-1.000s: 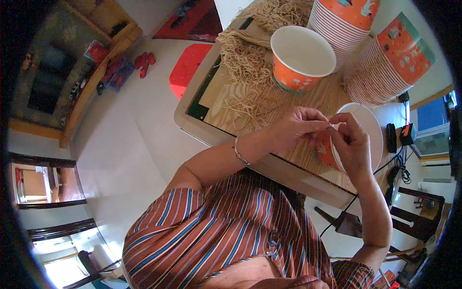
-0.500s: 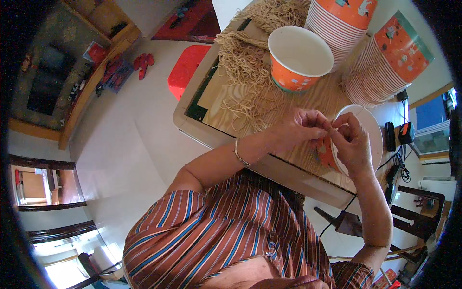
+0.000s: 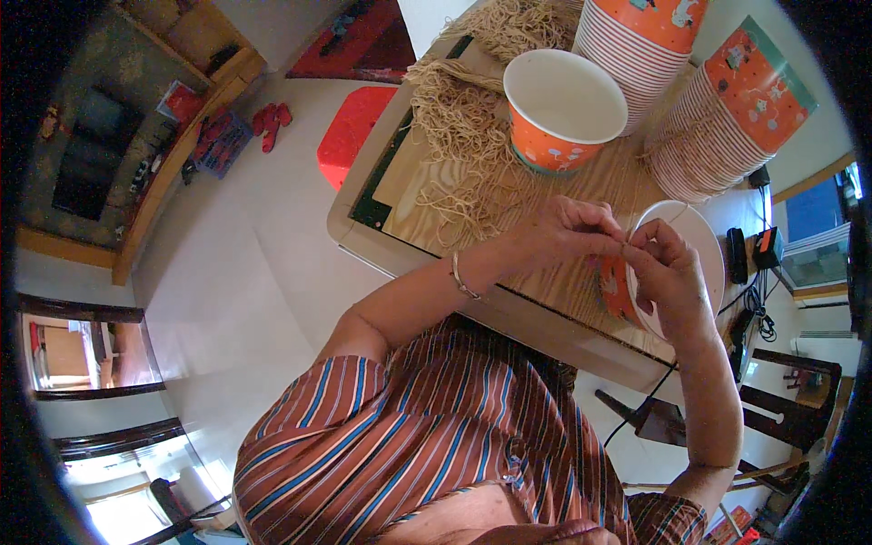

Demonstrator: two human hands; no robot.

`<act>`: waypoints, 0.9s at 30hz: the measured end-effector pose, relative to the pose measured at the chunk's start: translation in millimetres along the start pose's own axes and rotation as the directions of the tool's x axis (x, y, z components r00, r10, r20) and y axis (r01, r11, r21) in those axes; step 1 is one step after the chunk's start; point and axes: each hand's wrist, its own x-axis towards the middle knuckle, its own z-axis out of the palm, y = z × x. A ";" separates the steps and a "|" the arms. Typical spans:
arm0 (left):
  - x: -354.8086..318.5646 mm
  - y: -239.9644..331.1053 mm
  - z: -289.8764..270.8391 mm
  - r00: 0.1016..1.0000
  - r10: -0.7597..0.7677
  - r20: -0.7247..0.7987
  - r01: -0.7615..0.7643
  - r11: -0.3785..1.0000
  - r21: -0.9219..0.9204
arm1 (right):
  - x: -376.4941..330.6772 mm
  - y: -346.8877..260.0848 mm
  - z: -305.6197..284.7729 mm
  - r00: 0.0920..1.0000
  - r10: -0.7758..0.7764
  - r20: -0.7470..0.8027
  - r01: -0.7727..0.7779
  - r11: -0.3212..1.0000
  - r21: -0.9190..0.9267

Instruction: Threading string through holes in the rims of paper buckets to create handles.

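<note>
My left hand (image 3: 570,234) and my right hand (image 3: 674,272) meet fingertip to fingertip, both pinched. What sits between the fingertips is too small to make out. Right behind and under my right hand is an orange paper bucket (image 3: 705,238) with a white inside, tilted toward the right; a short bit of thin cord seems to show at its far rim. Just beyond my left hand, another orange paper bucket (image 3: 565,150) stands upright with its mouth up. Tangled beige cords (image 3: 463,123) lie to its left on the wooden board.
Tall stacks of orange paper buckets (image 3: 631,64) and more nested buckets (image 3: 727,127) stand at the back right, cords draped over the latter. Black cables (image 3: 756,304) and a small black box (image 3: 768,247) lie at the right edge. A red stool (image 3: 350,136) stands left of the table.
Both hands keep pinching together with only slight shifts. My left wrist has turned a little, and my right hand has moved slightly down and right.
</note>
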 end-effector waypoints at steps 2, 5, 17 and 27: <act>1.5 -2.0 1.1 1.000 0.000 0.002 0.000 1.000 0.010 | -0.8 -1.9 -1.9 0.998 0.052 0.036 -0.054 0.997 0.061; 2.2 -6.6 1.4 1.000 0.012 0.014 -0.012 1.000 0.006 | -0.9 1.0 -6.3 0.992 0.051 0.116 -0.072 0.980 0.184; 6.5 1.9 6.0 0.993 -0.102 0.053 0.099 0.994 0.052 | 1.4 22.6 -2.8 0.957 -0.273 -0.096 0.251 0.948 -0.197; 15.8 0.0 1.4 0.996 -0.051 0.077 0.037 0.985 0.167 | -16.9 3.2 0.4 0.859 -0.512 0.006 0.409 0.679 -0.610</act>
